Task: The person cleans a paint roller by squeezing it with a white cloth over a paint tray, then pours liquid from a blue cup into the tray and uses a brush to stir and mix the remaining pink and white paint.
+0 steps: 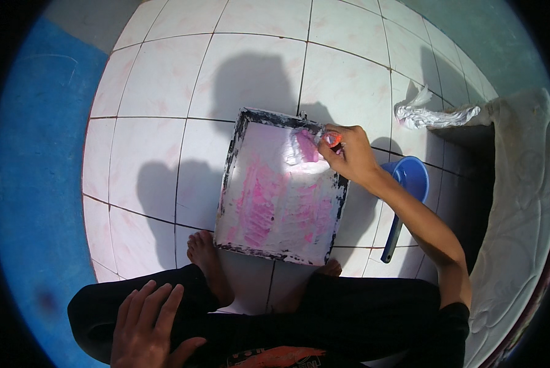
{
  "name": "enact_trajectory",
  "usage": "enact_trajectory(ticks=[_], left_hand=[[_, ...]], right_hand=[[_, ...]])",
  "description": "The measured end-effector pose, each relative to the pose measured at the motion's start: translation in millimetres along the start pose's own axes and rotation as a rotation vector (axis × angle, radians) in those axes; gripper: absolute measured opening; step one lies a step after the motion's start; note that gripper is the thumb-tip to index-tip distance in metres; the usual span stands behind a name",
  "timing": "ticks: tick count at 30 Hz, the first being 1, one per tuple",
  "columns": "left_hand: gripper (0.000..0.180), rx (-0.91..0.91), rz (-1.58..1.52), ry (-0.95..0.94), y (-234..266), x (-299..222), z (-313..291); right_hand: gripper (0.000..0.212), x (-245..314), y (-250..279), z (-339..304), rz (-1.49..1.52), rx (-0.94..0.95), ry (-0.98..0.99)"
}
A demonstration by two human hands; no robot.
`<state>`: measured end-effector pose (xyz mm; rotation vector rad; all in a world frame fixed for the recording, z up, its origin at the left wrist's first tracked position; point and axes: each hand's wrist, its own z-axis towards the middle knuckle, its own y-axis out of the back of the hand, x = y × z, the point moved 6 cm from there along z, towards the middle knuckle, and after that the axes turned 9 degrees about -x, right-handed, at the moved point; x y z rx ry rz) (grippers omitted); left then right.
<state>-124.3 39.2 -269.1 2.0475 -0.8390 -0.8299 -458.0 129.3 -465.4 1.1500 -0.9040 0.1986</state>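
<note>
A shallow rectangular frame (259, 138) lies on the floor by my feet, its border smeared black and its white inner face (269, 147) streaked with pink. My right hand (353, 153) is over its far right corner, fingers closed around a small orange-red object (332, 139) whose kind I cannot make out. Just left of the fingertips, a pink-purple patch (304, 146) shows on or above the shiny, wet-looking face. My left hand (146, 319) rests palm down near my left knee, fingers stretched out and holding nothing.
A blue dipper (412, 175) with a long dark handle stands right of the frame, under my right forearm. Farther right, a crumpled white plastic bag (434, 116) hangs at the corner of a pale raised ledge (520, 184). A blue wall (42, 153) bounds the tiled floor (146, 141) at left.
</note>
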Motion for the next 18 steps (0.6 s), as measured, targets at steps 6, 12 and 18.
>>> enact_trajectory(ticks=[6, 12, 18], left_hand=[[0.073, 0.06, 0.098, -0.018, -16.4, 17.2, -7.3], [0.073, 0.056, 0.092, -0.032, -17.3, 15.6, -4.7], [0.075, 0.058, 0.097, -0.031, -17.8, 15.7, -6.7]], right_hand=[[0.013, 22.6, 25.9, -1.2, -0.09, -0.025, 0.072], [0.018, 26.5, -13.7, -22.8, -0.137, 0.132, 0.276], [0.023, 37.3, 2.2, -5.1, -0.18, 0.18, 0.325]])
